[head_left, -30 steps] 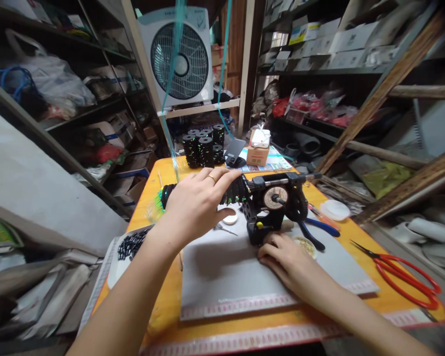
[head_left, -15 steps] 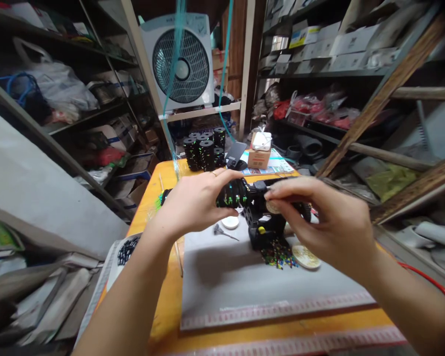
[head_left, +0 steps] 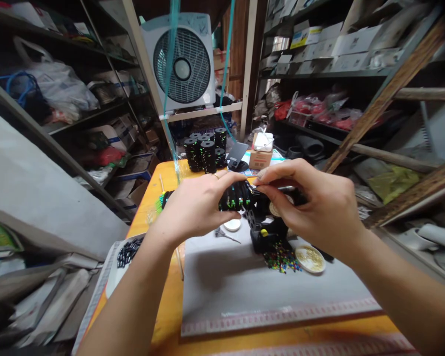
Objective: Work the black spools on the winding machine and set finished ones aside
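My left hand (head_left: 193,203) is wrapped round a black ribbed spool (head_left: 235,196) that carries small green and bright bits. The spool lies level, its right end against a small black machine (head_left: 269,232) with gears and a yellow knob. My right hand (head_left: 313,205) hovers at the top of this machine, thumb and forefinger pinched beside the spool's right end. What sits between those fingertips is too small to make out. Under the machine lies a heap of coloured beads or pins (head_left: 282,257), next to a white dish (head_left: 310,259) of tiny gold pieces.
A grey mat (head_left: 237,291) covers much of the yellow table (head_left: 166,326). A smaller white dish (head_left: 232,225) and a thin tool (head_left: 228,235) lie behind the left wrist. Several upright black spools (head_left: 207,155), a cardboard box (head_left: 260,159) and a fan (head_left: 181,66) stand beyond.
My right hand has moved left and slightly up, its pinch now nearer the spool's right end. My left hand has stayed on the spool. The view has shifted slightly.
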Motion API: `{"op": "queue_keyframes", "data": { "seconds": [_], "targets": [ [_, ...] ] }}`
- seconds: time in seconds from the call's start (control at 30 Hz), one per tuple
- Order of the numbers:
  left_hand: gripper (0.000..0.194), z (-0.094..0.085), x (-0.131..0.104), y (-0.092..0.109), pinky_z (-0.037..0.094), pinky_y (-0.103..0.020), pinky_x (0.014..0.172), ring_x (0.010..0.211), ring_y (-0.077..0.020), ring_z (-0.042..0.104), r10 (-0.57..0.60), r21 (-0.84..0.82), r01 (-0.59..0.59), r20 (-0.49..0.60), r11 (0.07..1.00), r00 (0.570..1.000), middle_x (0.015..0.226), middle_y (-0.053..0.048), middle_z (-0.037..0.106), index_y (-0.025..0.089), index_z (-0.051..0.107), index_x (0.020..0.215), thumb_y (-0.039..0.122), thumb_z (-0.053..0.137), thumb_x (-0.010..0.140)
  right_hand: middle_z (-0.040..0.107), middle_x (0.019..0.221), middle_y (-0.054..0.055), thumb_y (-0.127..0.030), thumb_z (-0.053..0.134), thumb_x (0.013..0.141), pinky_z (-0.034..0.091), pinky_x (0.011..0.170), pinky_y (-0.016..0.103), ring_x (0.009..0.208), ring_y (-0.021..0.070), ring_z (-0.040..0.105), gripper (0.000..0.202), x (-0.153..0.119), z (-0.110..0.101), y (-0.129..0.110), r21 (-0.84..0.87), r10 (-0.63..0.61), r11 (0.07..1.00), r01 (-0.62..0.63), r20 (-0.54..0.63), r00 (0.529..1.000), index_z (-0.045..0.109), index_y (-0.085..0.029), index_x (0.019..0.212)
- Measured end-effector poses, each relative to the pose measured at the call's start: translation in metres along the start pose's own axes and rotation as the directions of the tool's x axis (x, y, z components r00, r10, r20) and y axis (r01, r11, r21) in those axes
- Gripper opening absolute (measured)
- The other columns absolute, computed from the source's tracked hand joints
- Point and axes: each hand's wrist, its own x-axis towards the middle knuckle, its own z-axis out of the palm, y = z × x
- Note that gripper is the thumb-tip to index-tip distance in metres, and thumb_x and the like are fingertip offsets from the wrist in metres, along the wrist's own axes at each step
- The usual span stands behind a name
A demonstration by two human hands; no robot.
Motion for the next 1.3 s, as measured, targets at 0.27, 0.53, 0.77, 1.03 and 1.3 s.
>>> {"op": "queue_keyframes", "data": {
  "seconds": [0.27, 0.53, 0.77, 1.03, 1.3],
  "targets": [
    [0.061, -0.001, 0.001, 0.002, 0.045, -0.030, 0.086, 0.106, -0.0176, 0.057, -0.007, -0.014, 0.007, 0.002, 1.000, 1.000, 0.122, 0.007, 0.057, 0.029, 0.043, 0.130, 0.036, 0.072, 0.077, 0.062, 0.087, -0.001, -0.009, 0.058, 0.086, 0.043, 0.067, 0.021, 0.074, 0.0077, 0.058, 0.011, -0.003, 0.001, 0.004, -0.036, -0.070, 0.997, 0.074, 0.104, 0.992, 0.053, -0.013, 0.094],
    [0.068, -0.006, 0.008, -0.006, 0.045, -0.033, 0.088, 0.107, -0.0217, 0.057, -0.034, -0.112, 0.045, 0.099, 0.993, 0.995, 0.123, 0.002, 0.058, 0.026, 0.041, 0.132, 0.045, 0.073, 0.075, 0.060, 0.082, -0.001, -0.010, 0.058, 0.086, 0.040, 0.059, 0.021, 0.066, 0.0063, 0.055, 0.009, 0.004, -0.002, 0.012, -0.042, -0.105, 0.993, 0.112, 0.136, 0.985, 0.052, -0.013, 0.092],
    [0.057, -0.006, 0.006, -0.004, 0.045, -0.033, 0.084, 0.103, -0.0216, 0.058, -0.033, -0.101, 0.041, 0.080, 0.994, 0.996, 0.116, 0.004, 0.060, 0.027, 0.046, 0.124, 0.044, 0.071, 0.076, 0.058, 0.079, 0.001, -0.005, 0.050, 0.087, 0.040, 0.061, 0.024, 0.066, 0.0095, 0.052, 0.011, 0.003, -0.002, 0.009, -0.108, -0.222, 0.964, 0.242, 0.174, 0.959, 0.052, -0.014, 0.093],
    [0.059, -0.004, 0.006, -0.004, 0.047, -0.033, 0.083, 0.099, -0.0210, 0.059, -0.034, -0.080, 0.040, 0.068, 0.996, 0.997, 0.115, 0.003, 0.061, 0.026, 0.045, 0.125, 0.045, 0.072, 0.075, 0.060, 0.096, 0.013, -0.001, 0.040, 0.088, 0.052, 0.072, 0.036, 0.093, 0.0240, 0.060, 0.015, -0.004, 0.000, 0.005, -0.157, -0.358, 0.902, 0.402, 0.249, 0.900, 0.051, -0.009, 0.094],
    [0.057, -0.004, 0.006, -0.005, 0.046, -0.032, 0.085, 0.102, -0.0208, 0.059, -0.028, -0.117, 0.036, 0.071, 0.993, 0.997, 0.116, 0.002, 0.060, 0.025, 0.046, 0.124, 0.042, 0.071, 0.076, 0.059, 0.111, 0.023, -0.002, 0.041, 0.090, 0.049, 0.099, 0.043, 0.116, 0.0313, 0.053, 0.023, -0.016, 0.000, 0.002, -0.204, -0.457, 0.837, 0.507, 0.250, 0.854, 0.049, 0.003, 0.111]
  ]
}}
